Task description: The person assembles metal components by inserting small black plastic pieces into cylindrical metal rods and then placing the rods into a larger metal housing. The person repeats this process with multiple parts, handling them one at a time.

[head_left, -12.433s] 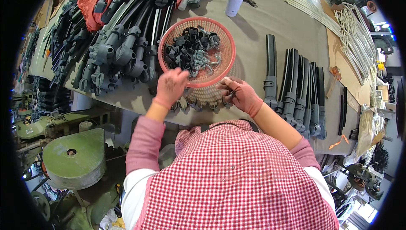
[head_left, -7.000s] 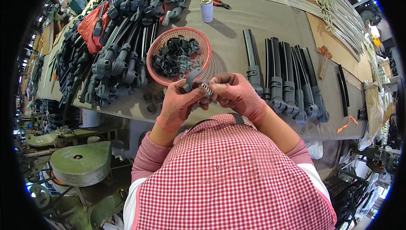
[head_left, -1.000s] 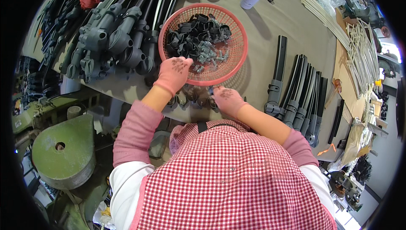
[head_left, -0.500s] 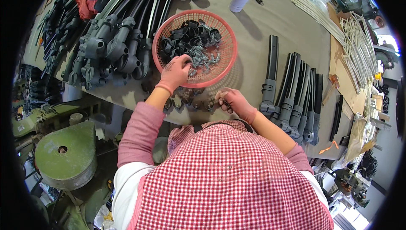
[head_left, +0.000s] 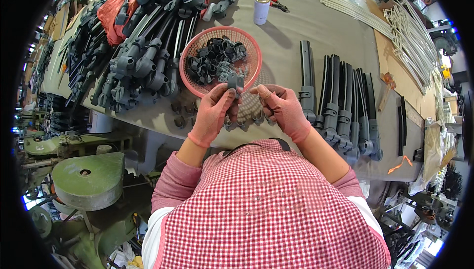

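Note:
My left hand [head_left: 213, 113], in a pink glove, holds a small dark grey plastic clip [head_left: 235, 82] up by its fingertips, just at the near rim of a round pink basket [head_left: 197, 54]. The basket holds several more dark clips [head_left: 213, 61]. My right hand [head_left: 280, 108], also gloved in pink, is close beside the left with thumb and forefinger pinched on something too small to make out. Several small grey parts [head_left: 242, 121] lie on the grey worktable [head_left: 296, 32] under both hands.
A big heap of grey and black tube assemblies [head_left: 143, 56] fills the table's left. A row of black bars with fittings [head_left: 340, 106] lies to the right. A white spray can [head_left: 261, 9] and red-handled pliers [head_left: 270, 0] stand behind the basket. White rods [head_left: 395, 27] lie far right. A green machine [head_left: 89, 180] is lower left.
My left hand has come out of the basket with a clip and moved toward me. My right hand has risen from the table edge to meet it.

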Tool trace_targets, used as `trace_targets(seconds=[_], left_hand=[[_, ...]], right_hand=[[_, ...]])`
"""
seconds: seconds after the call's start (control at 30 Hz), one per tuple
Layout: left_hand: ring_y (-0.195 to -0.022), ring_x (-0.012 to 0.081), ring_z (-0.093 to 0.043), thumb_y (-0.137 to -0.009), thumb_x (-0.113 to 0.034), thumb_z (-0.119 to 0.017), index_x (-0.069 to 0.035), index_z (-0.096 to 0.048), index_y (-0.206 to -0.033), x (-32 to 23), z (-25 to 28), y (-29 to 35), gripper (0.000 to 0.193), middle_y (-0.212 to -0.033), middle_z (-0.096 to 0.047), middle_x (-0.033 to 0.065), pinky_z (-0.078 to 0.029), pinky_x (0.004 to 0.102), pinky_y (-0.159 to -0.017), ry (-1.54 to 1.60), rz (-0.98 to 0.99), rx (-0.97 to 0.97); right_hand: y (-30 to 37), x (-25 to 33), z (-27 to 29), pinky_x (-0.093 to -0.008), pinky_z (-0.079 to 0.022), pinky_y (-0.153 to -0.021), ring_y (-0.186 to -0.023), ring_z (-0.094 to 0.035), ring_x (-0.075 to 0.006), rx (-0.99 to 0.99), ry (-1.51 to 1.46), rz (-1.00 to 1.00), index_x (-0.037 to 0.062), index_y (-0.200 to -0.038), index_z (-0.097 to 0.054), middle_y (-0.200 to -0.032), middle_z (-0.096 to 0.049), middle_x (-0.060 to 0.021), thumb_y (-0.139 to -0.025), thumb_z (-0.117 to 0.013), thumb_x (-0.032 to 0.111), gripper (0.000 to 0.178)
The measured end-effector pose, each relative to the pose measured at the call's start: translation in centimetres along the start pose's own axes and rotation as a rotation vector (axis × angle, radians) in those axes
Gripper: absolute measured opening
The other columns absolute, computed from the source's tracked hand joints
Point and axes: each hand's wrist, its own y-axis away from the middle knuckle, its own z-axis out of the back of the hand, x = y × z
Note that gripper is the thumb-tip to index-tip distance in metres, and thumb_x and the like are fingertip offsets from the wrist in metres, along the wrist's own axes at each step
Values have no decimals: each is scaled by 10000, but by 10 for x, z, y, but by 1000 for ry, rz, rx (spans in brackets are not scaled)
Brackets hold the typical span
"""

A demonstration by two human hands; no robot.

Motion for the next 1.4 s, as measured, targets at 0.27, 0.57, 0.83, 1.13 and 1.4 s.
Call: trace_targets(seconds=[0.27,0.57,0.83,1.13,1.4], left_hand=[[-652,68,-539,-1019,-166,-560,-45,-585,-1191,8,-27,27,212,-848,-619,5,-433,213,-557,-62,-62,31],[-673,83,-552,-1024,-184,-555,-48,-570,-1189,28,-34,44,214,-875,-633,29,-456,230,-598,-68,-39,25],[-652,99,-560,-1021,-132,-532,-15,-555,-1091,41,-23,45,138,-848,-617,49,-481,243,-581,-63,29,4],[-754,210,-658,-962,-163,-596,-4,-585,-1150,106,24,17,246,-894,-663,102,-529,341,-661,-897,-163,-41],[-893,329,-681,-921,-300,-626,-55,-598,-1114,181,63,-82,313,-976,-686,162,-543,426,-746,-1686,-107,29]], right_hand=[[26,-9,-4,-190,-373,-509,-615,-498,-28,1,36,279,-6,-1025,-673,-794,-600,16,-921,-709,169,207],[30,-26,2,-201,-431,-520,-607,-556,-44,-22,102,226,-20,-975,-708,-783,-665,-18,-907,-722,175,207],[26,-44,6,-199,-372,-492,-571,-497,-34,-17,255,130,-15,-977,-688,-709,-607,12,-942,-660,182,201],[15,-74,35,-211,-375,-516,-610,-460,-58,-35,182,-307,7,-1164,-586,-829,-559,-1,-969,-530,135,240],[29,-41,62,-183,-297,-440,-521,-372,-29,43,-124,-364,21,-1109,-564,-902,-608,-51,-1012,-531,161,174]])
